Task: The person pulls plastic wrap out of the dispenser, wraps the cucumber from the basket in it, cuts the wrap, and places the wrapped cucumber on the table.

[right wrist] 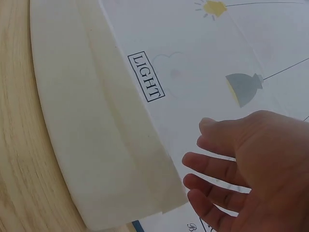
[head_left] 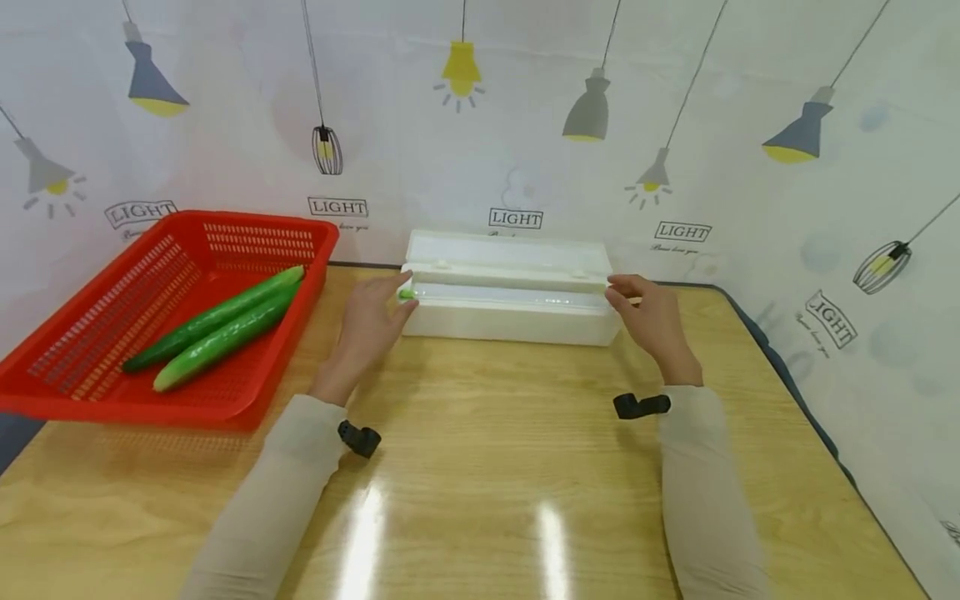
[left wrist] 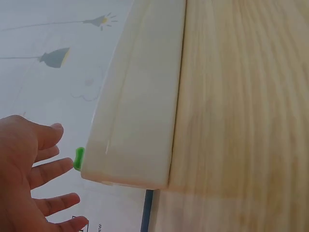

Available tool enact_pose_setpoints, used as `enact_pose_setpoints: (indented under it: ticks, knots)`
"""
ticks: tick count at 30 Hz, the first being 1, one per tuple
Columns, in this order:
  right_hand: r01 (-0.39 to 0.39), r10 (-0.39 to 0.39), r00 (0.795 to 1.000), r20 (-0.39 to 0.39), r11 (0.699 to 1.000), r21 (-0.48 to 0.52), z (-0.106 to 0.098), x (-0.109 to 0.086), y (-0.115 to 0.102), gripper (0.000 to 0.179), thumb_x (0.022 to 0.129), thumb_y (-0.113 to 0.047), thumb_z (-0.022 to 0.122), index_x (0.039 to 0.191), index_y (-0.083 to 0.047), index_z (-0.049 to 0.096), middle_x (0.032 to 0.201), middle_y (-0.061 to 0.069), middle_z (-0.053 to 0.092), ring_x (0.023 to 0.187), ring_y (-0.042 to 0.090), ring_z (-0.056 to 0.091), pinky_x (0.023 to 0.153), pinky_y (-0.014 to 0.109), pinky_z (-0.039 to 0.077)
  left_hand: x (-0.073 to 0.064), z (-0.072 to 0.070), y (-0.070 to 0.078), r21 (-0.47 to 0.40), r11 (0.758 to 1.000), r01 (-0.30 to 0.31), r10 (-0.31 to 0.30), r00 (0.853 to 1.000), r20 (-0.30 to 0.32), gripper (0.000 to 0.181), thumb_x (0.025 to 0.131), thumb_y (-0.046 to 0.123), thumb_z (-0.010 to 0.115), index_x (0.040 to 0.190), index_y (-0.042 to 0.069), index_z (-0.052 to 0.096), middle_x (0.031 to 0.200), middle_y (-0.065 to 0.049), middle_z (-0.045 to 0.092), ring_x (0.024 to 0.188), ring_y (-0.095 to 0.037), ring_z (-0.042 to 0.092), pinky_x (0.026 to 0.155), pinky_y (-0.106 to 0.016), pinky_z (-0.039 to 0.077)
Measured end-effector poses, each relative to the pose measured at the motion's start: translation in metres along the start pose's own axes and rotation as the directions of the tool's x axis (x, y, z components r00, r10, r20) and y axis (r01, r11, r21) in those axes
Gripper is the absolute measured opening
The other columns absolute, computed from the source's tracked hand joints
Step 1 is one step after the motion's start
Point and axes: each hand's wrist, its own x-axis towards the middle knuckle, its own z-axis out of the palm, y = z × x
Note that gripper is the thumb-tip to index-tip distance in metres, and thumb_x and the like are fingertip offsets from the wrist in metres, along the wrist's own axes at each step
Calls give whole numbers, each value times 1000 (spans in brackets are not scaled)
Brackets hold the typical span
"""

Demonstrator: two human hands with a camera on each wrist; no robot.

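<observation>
A long white box [head_left: 510,321], which looks like a cling film dispenser, stands near the back of the table. Its lid [head_left: 510,250] is tilted up, and something glossy and white lies across the opening. At its left end a small green piece [left wrist: 79,159] sticks out. My left hand [head_left: 367,323] is by that end, thumb and fingers spread, with the index fingertip close to the green piece. By the other end is my right hand [right wrist: 260,169], fingers loosely bent and just off the corner in the right wrist view. Neither hand holds anything.
To the left, a red plastic basket [head_left: 258,367] holds two green cucumbers [head_left: 225,337]. Behind the box hangs a white cloth [head_left: 420,150] printed with lamps. The wooden table [head_left: 480,450] stretches in front of the box. Black cameras [head_left: 360,438] sit on both wrists.
</observation>
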Motion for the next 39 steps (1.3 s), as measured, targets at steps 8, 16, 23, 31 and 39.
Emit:
enact_pose_setpoints:
  ticks: [8, 16, 23, 31, 39]
  knots:
    - [37, -31, 997, 66, 996, -81, 6, 7, -1, 30, 97, -6, 55, 126, -3, 61, 127, 19, 56, 106, 35, 55, 86, 49, 48, 6, 8, -4, -11, 1000, 16, -15, 999, 50, 39, 94, 17, 62, 132, 8, 58, 128, -12, 59, 114, -31, 50, 100, -45, 38]
    - [47, -35, 995, 89, 989, -138, 7, 12, -1, 28, 93, 1, 59, 121, -1, 64, 113, 22, 60, 103, 37, 55, 86, 50, 47, 14, 17, 1, -38, 999, 11, -7, 995, 101, 34, 94, 16, 62, 127, 6, 61, 127, -12, 60, 111, -29, 51, 98, -43, 40]
    - [81, -72, 996, 58, 981, -174, 17, 19, -4, 23, 89, 1, 64, 112, 1, 68, 98, 22, 62, 91, 38, 56, 79, 51, 44, 20, 17, 1, -29, 1000, -3, 5, 998, 63, 31, 94, 16, 63, 124, 6, 64, 124, -11, 61, 110, -31, 52, 97, -43, 40]
    - [75, -68, 997, 41, 970, -229, 22, 22, -5, 15, 91, -7, 65, 101, 1, 72, 93, 20, 62, 87, 35, 55, 78, 48, 43, 15, 17, 3, -23, 999, 32, -30, 997, 68, 29, 94, 16, 63, 122, 8, 66, 126, -12, 60, 107, -31, 48, 92, -42, 41]
    - [31, -31, 999, 4, 971, -237, 22, 20, -4, 20, 95, -12, 60, 99, 4, 70, 87, 18, 59, 82, 33, 51, 73, 46, 41, 16, 19, 5, -25, 999, 20, -19, 999, 37, 27, 94, 17, 62, 120, 8, 67, 125, -13, 60, 109, -32, 48, 92, -43, 41]
